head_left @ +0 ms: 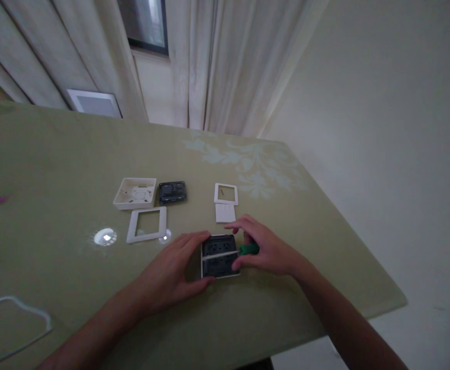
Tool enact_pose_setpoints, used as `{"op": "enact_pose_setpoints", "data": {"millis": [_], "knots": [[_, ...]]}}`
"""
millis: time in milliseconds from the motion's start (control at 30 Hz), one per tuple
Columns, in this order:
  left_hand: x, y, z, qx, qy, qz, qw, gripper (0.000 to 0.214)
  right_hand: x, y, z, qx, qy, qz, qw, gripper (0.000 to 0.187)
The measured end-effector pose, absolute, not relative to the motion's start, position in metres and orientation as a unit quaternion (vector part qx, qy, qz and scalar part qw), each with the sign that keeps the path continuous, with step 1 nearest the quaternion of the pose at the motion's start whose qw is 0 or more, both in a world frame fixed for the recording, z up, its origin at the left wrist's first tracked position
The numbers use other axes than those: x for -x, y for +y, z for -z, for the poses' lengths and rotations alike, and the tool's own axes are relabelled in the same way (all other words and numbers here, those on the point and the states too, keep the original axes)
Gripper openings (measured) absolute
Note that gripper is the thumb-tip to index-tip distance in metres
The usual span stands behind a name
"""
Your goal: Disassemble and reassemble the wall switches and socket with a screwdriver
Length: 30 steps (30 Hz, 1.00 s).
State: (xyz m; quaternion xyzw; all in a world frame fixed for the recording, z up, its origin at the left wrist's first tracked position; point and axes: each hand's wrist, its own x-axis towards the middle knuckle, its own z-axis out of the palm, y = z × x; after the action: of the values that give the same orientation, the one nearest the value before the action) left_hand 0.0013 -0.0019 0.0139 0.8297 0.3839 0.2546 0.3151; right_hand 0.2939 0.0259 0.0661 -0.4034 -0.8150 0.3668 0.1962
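Note:
A dark switch module (220, 255) with a white edge lies on the olive table (74, 154) near its front edge. My left hand (174, 275) grips the module's left side, fingers curled round it. My right hand (265, 249) is closed on a green-handled screwdriver (248, 250). The screwdriver's metal shaft lies across the top of the module, pointing left.
Behind the hands lie a white back box (135, 193), a second dark module (172, 191), a large white frame (147, 224), a small white frame (225, 193) and a white cover plate (225, 212). A clear outline shape (15, 324) lies at the left. Curtains hang beyond the table.

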Motion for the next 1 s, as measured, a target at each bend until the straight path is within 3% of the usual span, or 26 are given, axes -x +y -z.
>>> {"op": "enact_pose_setpoints", "data": {"millis": [100, 167, 433, 667, 733, 1000], "knots": [[0.0, -0.002, -0.012, -0.826, 0.378, -0.264, 0.325, 0.073, -0.274, 0.042, -0.112, 0.37, -0.839, -0.369, 0.152, 0.033], [-0.001, -0.003, -0.013, -0.812, 0.382, -0.263, 0.353, 0.077, -0.257, 0.053, -0.136, 0.361, -0.855, -0.325, 0.18, 0.025], [-0.001, -0.008, -0.019, -0.792, 0.383, -0.256, 0.4, 0.083, -0.23, 0.074, -0.145, 0.336, -0.842, -0.253, 0.338, 0.022], [0.003, -0.011, -0.014, -0.783, 0.395, -0.224, 0.425, 0.091, -0.238, 0.062, -0.154, 0.346, -0.716, -0.206, 0.57, 0.049], [0.003, -0.011, -0.014, -0.777, 0.401, -0.226, 0.43, 0.09, -0.238, 0.055, -0.158, 0.357, -0.711, -0.167, 0.583, 0.049], [0.003, -0.009, -0.017, -0.773, 0.4, -0.23, 0.436, 0.087, -0.229, 0.05, -0.151, 0.373, -0.777, -0.109, 0.495, 0.028]]}}
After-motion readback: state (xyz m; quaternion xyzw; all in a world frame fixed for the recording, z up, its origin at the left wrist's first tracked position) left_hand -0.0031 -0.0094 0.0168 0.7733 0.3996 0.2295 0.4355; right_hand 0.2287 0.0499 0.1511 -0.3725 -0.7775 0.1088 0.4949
